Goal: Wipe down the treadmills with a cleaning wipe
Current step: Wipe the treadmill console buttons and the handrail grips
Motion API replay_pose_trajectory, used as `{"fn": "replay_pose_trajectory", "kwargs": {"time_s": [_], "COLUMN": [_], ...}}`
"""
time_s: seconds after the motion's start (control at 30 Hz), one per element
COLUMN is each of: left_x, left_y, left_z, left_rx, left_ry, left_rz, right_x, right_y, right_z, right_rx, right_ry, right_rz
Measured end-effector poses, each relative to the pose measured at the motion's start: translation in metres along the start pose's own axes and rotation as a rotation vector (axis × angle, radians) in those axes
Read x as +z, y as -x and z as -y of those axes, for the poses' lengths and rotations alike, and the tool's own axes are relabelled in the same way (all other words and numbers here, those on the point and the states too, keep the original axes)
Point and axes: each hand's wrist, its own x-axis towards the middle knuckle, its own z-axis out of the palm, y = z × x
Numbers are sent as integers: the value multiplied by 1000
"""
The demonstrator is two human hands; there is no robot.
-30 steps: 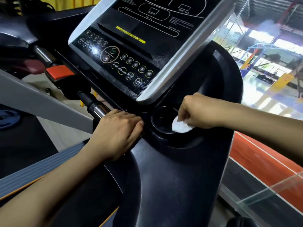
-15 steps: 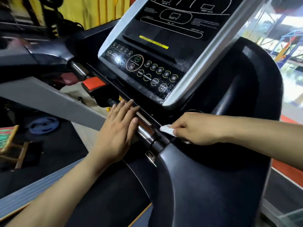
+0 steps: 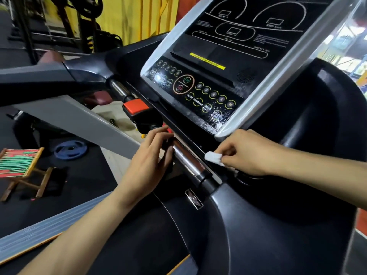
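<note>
Right grip pinching wipe beside chrome bar, left grip spread—perhaps touching it—red button beyond

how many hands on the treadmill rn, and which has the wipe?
2. Left hand rests open against the chrome handlebar below the console. Right hand, beside the bar under the console's corner, pinches the white wipe.

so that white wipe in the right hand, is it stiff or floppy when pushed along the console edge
Probably floppy: the wipe is bunched into a small wad in the right hand, so it likely crumples rather than holds shape. It looks light, pinched by fingertips alone. Pressed against the console, it should conform.
</note>
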Motion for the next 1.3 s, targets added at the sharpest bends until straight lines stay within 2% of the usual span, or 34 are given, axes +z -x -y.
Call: {"fn": "replay_pose_trajectory", "kwargs": {"time_s": [0.07,0.1,0.2,0.37,0.57,0.7,0.8,0.87,1.0,1.1,1.2,1.3], "left_x": [-3,-5,-12,-17,-17,-29,-41,-45,-40,-37,-37,-39], "left_y": [1,3,11,19,17,16,7,-2,-14,-14,-10,-11], "left_z": [-1,-1,-1,3,5,8,14,17,26,31,34,33], "left_rx": [19,23,11,-21,-82,-120,-109,-97,-49,-60,-85,-76], "left_ry": [-26,-62,-139,-154,8,-52,-151,-233,-415,-427,-395,-383], "left_rz": [-66,-84,-49,-17,-129,-180,-216,-175,-91,-46,-43,-44], "right_x": [-5,-4,12,26,29,15,-5,-4,29,34,31,26], "right_y": [10,15,22,7,-41,-74,-109,-135,-171,-193,-202,-190], "right_z": [12,20,35,41,68,75,82,94,112,105,99,103], "right_rx": [-70,-106,-183,-206,-153,-95,-75,-92,-119,-19,134,43], "right_ry": [-97,-132,-132,-180,-134,-178,-312,-429,-498,-578,-596,-489], "right_rz": [-136,-148,-63,-37,-153,-186,-350,-416,-345,-332,-242,-233]}}
